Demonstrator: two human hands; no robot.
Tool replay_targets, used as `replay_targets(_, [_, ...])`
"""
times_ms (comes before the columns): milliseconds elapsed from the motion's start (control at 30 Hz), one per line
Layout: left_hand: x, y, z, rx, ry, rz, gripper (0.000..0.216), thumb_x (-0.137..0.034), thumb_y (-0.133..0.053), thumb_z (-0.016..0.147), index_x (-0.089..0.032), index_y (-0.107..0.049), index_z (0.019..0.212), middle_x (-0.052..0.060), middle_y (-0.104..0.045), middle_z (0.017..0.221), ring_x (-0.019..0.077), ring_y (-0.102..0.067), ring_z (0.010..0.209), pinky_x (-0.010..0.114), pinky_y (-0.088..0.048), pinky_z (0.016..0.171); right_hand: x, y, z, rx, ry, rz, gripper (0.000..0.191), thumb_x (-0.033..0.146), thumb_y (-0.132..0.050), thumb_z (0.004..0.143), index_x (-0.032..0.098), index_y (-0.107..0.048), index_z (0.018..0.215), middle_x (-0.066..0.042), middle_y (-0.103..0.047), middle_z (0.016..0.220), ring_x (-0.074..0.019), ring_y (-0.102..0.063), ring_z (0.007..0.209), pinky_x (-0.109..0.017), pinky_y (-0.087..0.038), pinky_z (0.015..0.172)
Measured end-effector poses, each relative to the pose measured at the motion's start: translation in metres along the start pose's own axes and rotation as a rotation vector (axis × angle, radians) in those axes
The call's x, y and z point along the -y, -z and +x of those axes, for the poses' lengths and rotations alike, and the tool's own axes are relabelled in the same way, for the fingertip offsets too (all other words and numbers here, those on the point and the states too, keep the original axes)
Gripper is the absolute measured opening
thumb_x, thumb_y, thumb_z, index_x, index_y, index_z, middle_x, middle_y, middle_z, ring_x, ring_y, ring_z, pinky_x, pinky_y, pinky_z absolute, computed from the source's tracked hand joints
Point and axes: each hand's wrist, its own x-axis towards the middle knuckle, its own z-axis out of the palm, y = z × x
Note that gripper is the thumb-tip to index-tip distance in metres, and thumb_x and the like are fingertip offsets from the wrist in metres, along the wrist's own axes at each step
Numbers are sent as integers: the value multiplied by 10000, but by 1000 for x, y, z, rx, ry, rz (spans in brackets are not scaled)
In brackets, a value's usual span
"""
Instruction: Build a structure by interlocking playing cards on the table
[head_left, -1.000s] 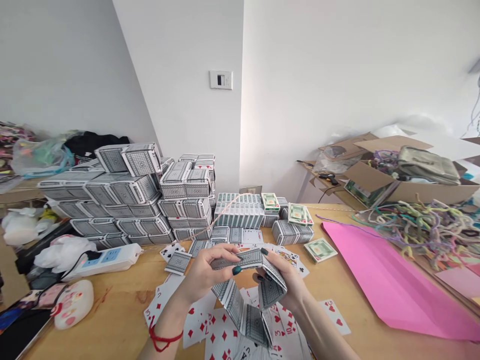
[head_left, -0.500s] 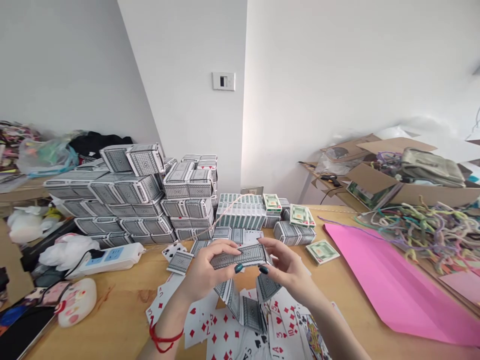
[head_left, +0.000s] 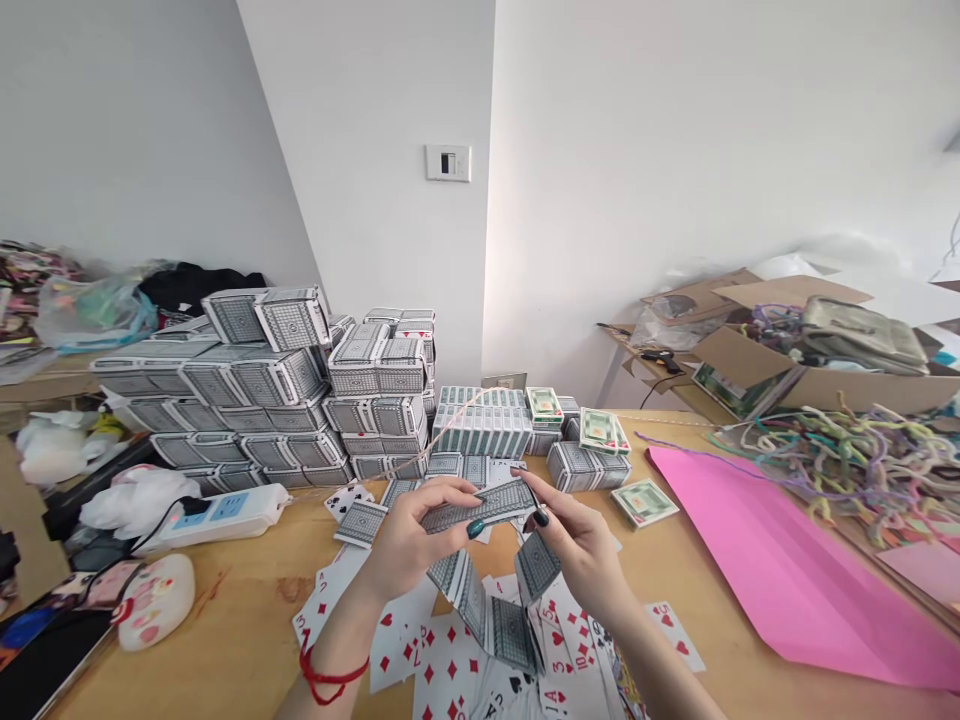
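Between my hands is a folded playing-card piece (head_left: 495,503) with a grey patterned back, raised above the table. My left hand (head_left: 416,535) grips its left end, thumb in front and fingers behind. At its right end, my right hand (head_left: 570,535) pinches the edge between thumb and fingers. Just below stand folded cards (head_left: 512,630) joined at angles, patterned backs showing; whether they connect to the held piece I cannot tell. Loose playing cards (head_left: 448,665), mostly face up, spread beneath my hands. A lone five of hearts (head_left: 675,632) lies right of my right forearm.
Stacked blocks of folded cards (head_left: 247,385) rise at the back left. Boxed card decks (head_left: 484,425) stand at the back centre, with another deck (head_left: 645,502) nearer. A power strip (head_left: 225,515) lies left; pink paper (head_left: 780,570) and tangled fuzzy stems (head_left: 840,460) lie right.
My right thumb and fingers have drawn together at the held piece's right end, and that forearm has shifted slightly left, uncovering the five of hearts. My left hand has barely moved.
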Motion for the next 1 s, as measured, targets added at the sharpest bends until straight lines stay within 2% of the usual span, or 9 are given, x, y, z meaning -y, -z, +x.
replay_targets(167, [1,-1,0,-14,9,-32,181,-254,-623,685,-193,-677,846,96,-561,1093,248,-562,979,320,-464,814,2,-5,-1,-42,-26,-12,366,372,-547,799,240,-600,1137,-32,-663,859,-165,-547,705,-268,-440,665])
replay_targets(300, [3,-3,1,-32,20,-26,185,-270,-626,683,-184,-679,837,102,-569,1093,246,-564,979,325,-457,834,2,-9,-2,-66,-53,34,358,369,-582,771,238,-625,1101,-42,-669,948,-183,-569,743,-281,-451,687])
replay_targets(433, [4,-1,2,-30,34,-9,180,-274,-637,675,-188,-682,826,99,-581,1082,248,-568,976,331,-459,835,2,-7,-1,-39,-59,38,364,361,-610,747,246,-629,1093,-49,-647,1065,-227,-583,878,-333,-454,784])
replay_targets(600, [3,0,1,-28,20,-11,188,-254,-645,664,-187,-686,834,99,-584,1092,247,-565,985,332,-456,842,3,-3,1,30,-91,142,405,349,-616,753,254,-579,1145,-55,-605,1151,-235,-557,1000,-353,-431,867])
replay_targets(767, [1,-1,1,-31,24,-23,201,-270,-656,654,-182,-684,832,107,-581,1093,251,-571,972,327,-471,815,5,0,1,-85,-55,213,332,331,-660,720,236,-615,1035,-65,-648,1028,-214,-594,908,-306,-473,768])
replay_targets(1000, [1,-1,1,-17,14,-55,204,-292,-658,663,-190,-681,838,100,-574,1091,250,-570,964,323,-474,802,8,0,0,-71,-58,138,300,339,-632,740,215,-640,1013,-77,-653,998,-223,-587,879,-333,-458,764])
